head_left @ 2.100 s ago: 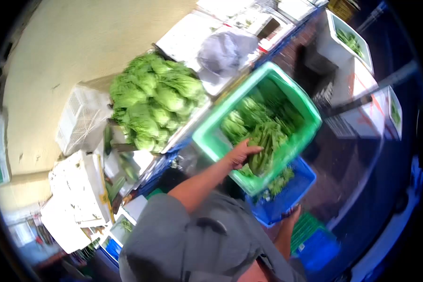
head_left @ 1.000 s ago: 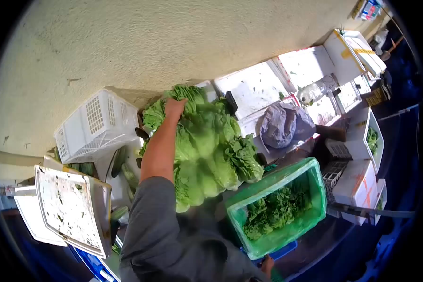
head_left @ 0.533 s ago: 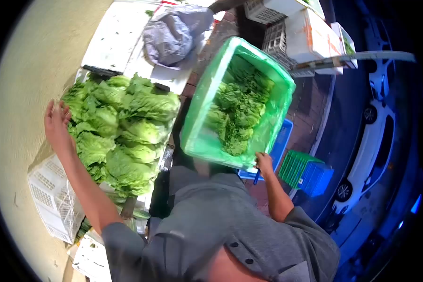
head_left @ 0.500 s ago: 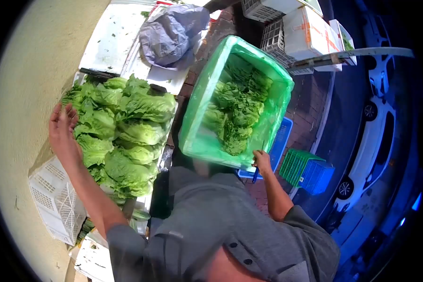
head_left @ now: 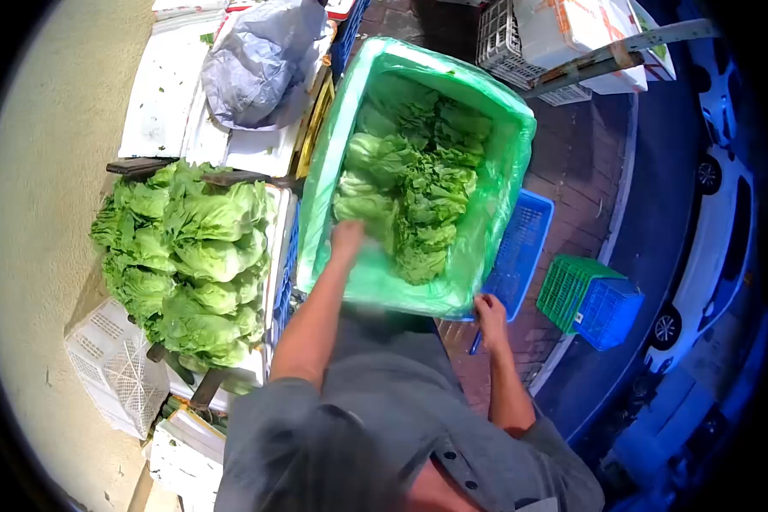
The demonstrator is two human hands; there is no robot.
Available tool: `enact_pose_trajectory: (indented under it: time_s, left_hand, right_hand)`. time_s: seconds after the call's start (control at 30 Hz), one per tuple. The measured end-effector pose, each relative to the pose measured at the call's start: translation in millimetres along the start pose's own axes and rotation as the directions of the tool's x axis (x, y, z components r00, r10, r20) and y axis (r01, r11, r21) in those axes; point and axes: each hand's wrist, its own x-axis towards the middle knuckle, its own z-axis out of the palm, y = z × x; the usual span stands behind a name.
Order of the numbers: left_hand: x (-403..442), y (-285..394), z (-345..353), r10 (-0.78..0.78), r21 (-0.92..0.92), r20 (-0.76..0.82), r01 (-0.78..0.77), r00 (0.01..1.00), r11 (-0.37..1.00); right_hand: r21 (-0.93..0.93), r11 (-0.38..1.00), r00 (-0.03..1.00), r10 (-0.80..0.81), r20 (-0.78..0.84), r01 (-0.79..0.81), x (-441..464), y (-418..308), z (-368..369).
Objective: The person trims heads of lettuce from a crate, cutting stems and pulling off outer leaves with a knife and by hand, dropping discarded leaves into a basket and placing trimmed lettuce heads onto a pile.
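My left hand [head_left: 348, 241] is over the near left part of the green-lined crate [head_left: 392, 299], at the pale lettuce [head_left: 369, 206]; its fingers are blurred and partly hidden. Leafy heads fill much of the crate's left and middle. At the crate's near right corner, my right hand [head_left: 490, 317] is closed around a tool with a blue handle [head_left: 475, 343], whose other end I cannot make out. Left of the crate, a large pile of lettuce [head_left: 209, 260] lies in rows on a white box top.
A blue basket [head_left: 525, 243] sits under the crate's right side. Green [head_left: 563, 290] and blue [head_left: 610, 311] crates stand on the paving. A metal bar [head_left: 623, 55] crosses at upper right. A grey plastic bag [head_left: 252, 72] and a white basket [head_left: 115, 363] are at left.
My left hand has moved right, from the far left edge of the lettuce pile into the lined crate. My right hand remains at the crate's corner with the blue-handled tool. The view has shifted.
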Motion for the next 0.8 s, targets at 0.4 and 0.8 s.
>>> enact_pose_trajectory:
  time_s: [0.4, 0.8]
  left_hand:
    - [117.4, 165.1, 79.6, -0.299, -0.265, -0.601, 0.167, 0.741, 0.950]
    - [152.4, 139.3, 84.2, -0.395, -0.596, -0.602, -0.061, 0.694, 0.801]
  right_hand:
    - [0.236, 0.954, 0.979, 0.199, -0.038, -0.185, -10.0, 91.1, -51.5]
    - [0.256, 0.935, 0.964, 0.263, -0.035, -0.245, -6.4, 117.6, -43.6]
